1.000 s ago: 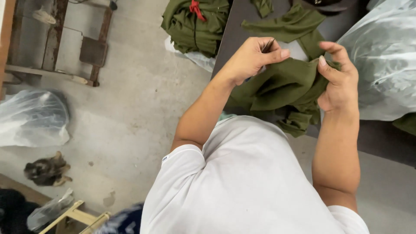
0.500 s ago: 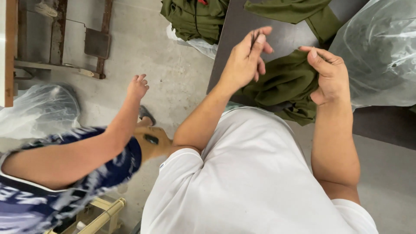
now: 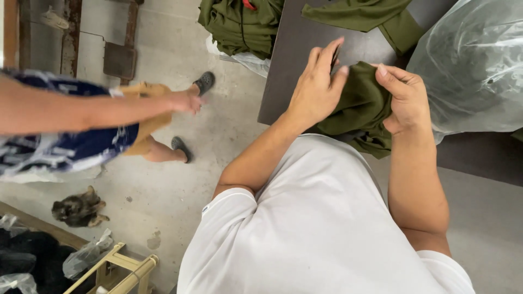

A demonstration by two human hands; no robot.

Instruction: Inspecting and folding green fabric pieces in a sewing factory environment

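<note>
An olive green garment [image 3: 357, 109] lies bunched at the near edge of a dark table [image 3: 294, 49]. My left hand [image 3: 318, 84] presses on its left side, fingers raised and together at the top. My right hand [image 3: 406, 98] grips the cloth's right side, fingers curled into the fabric. Both hands hold the same garment between them. Another olive green piece [image 3: 365, 13] lies farther back on the table.
A large clear plastic bag [image 3: 474, 65] fills the table's right side. A pile of green garments [image 3: 239, 22] sits on the floor at the top. Another person in a blue patterned top [image 3: 65, 149] walks past on the left. A small animal [image 3: 79, 207] lies on the floor.
The other person has walked further across the floor to the left of me. My hands have shifted slightly on the green garment, bunching it tighter.
</note>
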